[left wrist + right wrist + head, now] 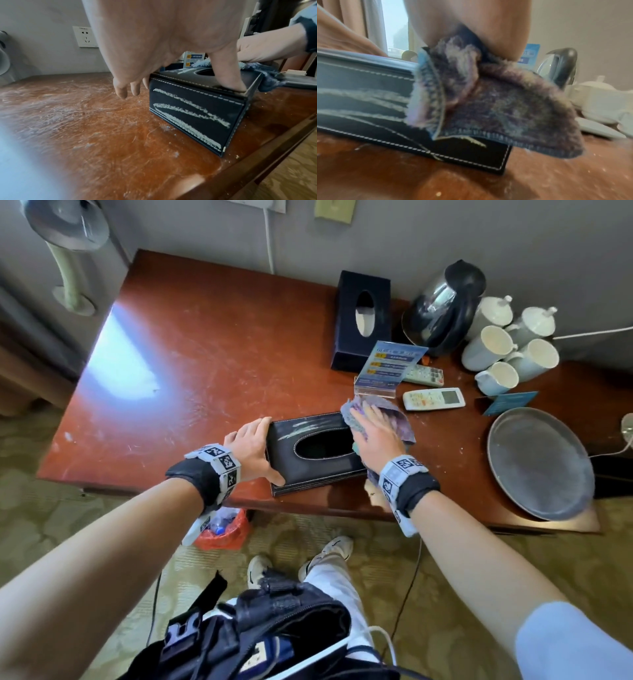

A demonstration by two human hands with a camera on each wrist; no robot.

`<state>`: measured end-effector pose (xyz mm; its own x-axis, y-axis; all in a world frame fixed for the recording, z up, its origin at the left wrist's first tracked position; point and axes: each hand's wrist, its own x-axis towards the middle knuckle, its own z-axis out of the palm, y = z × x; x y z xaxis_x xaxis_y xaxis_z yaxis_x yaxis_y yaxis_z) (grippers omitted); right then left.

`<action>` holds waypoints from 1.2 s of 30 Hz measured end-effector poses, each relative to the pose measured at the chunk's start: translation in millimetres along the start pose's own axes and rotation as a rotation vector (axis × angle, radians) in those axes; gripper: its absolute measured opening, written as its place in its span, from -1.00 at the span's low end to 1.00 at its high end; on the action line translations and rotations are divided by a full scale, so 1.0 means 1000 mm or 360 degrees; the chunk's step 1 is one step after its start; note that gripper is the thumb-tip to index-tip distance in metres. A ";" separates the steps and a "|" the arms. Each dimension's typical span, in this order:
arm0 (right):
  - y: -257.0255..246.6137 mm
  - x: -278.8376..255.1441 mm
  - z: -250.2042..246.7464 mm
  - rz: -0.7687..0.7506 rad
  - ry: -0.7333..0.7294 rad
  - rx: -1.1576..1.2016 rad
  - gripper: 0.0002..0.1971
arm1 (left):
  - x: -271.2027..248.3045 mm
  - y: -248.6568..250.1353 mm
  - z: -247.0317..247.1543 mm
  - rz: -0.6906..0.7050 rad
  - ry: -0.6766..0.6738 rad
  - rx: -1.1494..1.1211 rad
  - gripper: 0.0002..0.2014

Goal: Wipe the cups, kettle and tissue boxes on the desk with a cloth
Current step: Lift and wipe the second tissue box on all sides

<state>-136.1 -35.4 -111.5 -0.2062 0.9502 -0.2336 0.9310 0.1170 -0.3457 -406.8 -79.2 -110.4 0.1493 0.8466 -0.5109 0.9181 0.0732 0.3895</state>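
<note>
A black leather tissue box (pixel 318 469) (pixel 188 115) (pixel 359 101), streaked with white dust, lies near the front edge of the wooden desk (pixel 205 354). My left hand (pixel 265 450) (pixel 178 83) grips its left end, thumb on the near side and fingers on the far side. My right hand (pixel 370 433) presses a purple-grey cloth (pixel 394 419) (pixel 496 108) flat on the box's right end with straight fingers; the cloth hangs over that end. A second dark tissue box (pixel 363 316), a steel kettle (pixel 445 306) and white cups (pixel 489 347) stand at the back right.
Between the near box and the kettle are an acrylic sign stand (pixel 390 364) and two remotes (pixel 433 398). A round metal tray (pixel 541 463) lies at the right front edge. Lidded white pots (pixel 534 323) stand behind the cups. A red bag (pixel 226 529) sits under the desk.
</note>
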 end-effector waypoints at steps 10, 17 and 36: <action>-0.025 -0.006 0.009 0.0184 0.0195 0.0120 -0.53 | -0.002 -0.003 0.004 0.0015 -0.0011 -0.0100 0.34; -0.016 -0.016 -0.007 0.0075 0.0050 -0.0005 -0.51 | -0.004 -0.002 0.002 0.0011 -0.0011 -0.0091 0.33; -0.044 0.014 0.011 -0.0064 -0.0044 -0.0098 -0.53 | -0.007 0.001 -0.002 -0.0025 -0.0032 -0.0036 0.31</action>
<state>-183.7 -31.0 -109.7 -0.2512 0.9361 -0.2460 0.9383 0.1732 -0.2992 -407.9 -83.8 -104.5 0.1428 0.8343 -0.5324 0.9120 0.0981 0.3983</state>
